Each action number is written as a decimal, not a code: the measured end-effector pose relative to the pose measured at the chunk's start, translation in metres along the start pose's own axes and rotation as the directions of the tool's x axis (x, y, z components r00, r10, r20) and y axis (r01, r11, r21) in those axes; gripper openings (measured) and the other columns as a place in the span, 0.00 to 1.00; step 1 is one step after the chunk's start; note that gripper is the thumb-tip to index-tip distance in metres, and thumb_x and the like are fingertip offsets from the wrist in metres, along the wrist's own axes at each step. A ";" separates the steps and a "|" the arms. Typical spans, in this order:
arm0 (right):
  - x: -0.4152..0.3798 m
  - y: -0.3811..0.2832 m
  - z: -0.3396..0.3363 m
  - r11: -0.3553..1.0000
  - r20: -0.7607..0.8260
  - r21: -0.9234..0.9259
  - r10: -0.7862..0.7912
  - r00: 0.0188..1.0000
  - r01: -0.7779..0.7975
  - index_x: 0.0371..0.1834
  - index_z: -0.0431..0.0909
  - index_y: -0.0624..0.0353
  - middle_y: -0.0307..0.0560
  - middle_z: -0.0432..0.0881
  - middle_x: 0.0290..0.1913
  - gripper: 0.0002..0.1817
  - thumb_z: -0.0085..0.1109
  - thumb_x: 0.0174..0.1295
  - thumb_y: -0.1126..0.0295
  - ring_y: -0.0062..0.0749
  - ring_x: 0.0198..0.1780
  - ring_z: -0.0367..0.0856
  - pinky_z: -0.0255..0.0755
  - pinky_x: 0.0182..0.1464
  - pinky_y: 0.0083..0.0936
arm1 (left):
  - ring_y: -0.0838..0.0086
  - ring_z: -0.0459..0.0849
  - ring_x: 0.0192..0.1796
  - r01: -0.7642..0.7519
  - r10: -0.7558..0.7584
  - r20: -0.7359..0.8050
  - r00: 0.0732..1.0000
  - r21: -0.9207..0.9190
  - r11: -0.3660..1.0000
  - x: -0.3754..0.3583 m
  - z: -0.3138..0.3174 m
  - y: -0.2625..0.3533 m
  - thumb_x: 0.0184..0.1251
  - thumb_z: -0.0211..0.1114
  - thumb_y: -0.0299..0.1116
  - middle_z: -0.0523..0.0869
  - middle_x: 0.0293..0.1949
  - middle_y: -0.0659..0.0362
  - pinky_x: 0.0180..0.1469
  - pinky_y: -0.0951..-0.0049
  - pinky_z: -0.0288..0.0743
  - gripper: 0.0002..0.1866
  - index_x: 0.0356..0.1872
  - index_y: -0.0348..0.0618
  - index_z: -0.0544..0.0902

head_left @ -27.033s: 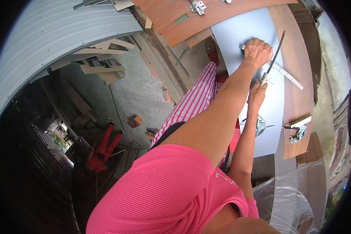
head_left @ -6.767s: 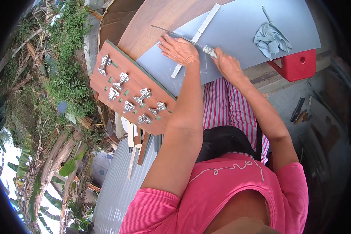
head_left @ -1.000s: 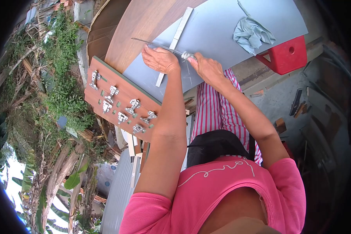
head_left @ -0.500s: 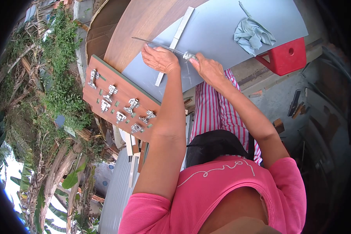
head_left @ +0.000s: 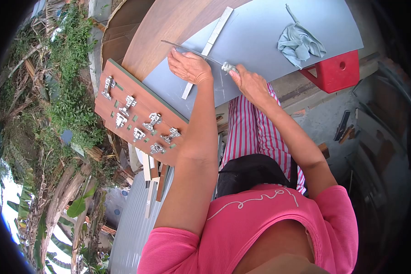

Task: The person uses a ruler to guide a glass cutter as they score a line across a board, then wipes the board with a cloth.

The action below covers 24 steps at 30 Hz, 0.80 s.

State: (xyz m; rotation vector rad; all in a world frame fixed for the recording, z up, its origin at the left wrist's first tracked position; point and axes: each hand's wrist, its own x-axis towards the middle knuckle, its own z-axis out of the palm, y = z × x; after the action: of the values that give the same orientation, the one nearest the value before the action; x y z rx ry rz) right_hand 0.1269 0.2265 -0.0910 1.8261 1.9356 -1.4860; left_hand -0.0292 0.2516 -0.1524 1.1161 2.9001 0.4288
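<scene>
Remotely, I see the right hand [head_left: 252,85] clamped on a long-bladed tool [head_left: 228,68]; beside it the left hand [head_left: 190,67], grip indeterminable, hides part of a pale strip [head_left: 219,28]; cloth [head_left: 301,44] lies right of both hands.

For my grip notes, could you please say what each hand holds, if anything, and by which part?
The right hand holds a long, thin tool by its pale handle. The left hand is near the far end; whether it grips anything is unclear.
</scene>
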 end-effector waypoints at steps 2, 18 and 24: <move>-0.009 0.008 -0.003 1.000 0.012 -0.012 0.017 1.000 -0.016 0.43 0.70 0.62 0.65 0.80 0.26 0.26 0.38 0.69 0.47 0.63 0.33 0.79 0.72 0.35 0.52 | 0.57 0.67 0.60 0.002 -0.002 -0.006 1.000 -0.001 1.000 0.001 0.000 0.000 0.62 0.48 0.30 0.71 0.56 0.50 0.63 0.59 0.60 0.20 0.56 0.38 0.72; -0.018 0.013 0.001 0.998 -0.008 -0.052 0.030 1.000 -0.031 0.42 0.70 0.60 0.64 0.80 0.26 0.25 0.38 0.69 0.46 0.65 0.32 0.79 0.71 0.34 0.54 | 0.56 0.68 0.58 -0.039 0.039 -0.071 0.997 -0.008 0.999 0.003 0.003 -0.002 0.61 0.49 0.29 0.71 0.55 0.49 0.61 0.59 0.61 0.20 0.55 0.39 0.72; 0.010 -0.009 0.008 0.998 -0.034 -0.058 -0.010 0.999 0.008 0.42 0.70 0.60 0.64 0.80 0.26 0.25 0.37 0.69 0.46 0.64 0.32 0.79 0.71 0.34 0.53 | 0.56 0.67 0.59 -0.018 0.017 -0.038 0.999 -0.025 1.000 0.001 -0.002 0.001 0.61 0.49 0.29 0.71 0.56 0.49 0.62 0.59 0.60 0.20 0.55 0.39 0.72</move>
State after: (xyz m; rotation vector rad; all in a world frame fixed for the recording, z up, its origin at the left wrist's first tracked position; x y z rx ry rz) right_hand 0.1129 0.2303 -0.0970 1.8328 1.9829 -1.3951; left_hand -0.0298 0.2520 -0.1500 1.1430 2.9112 0.4907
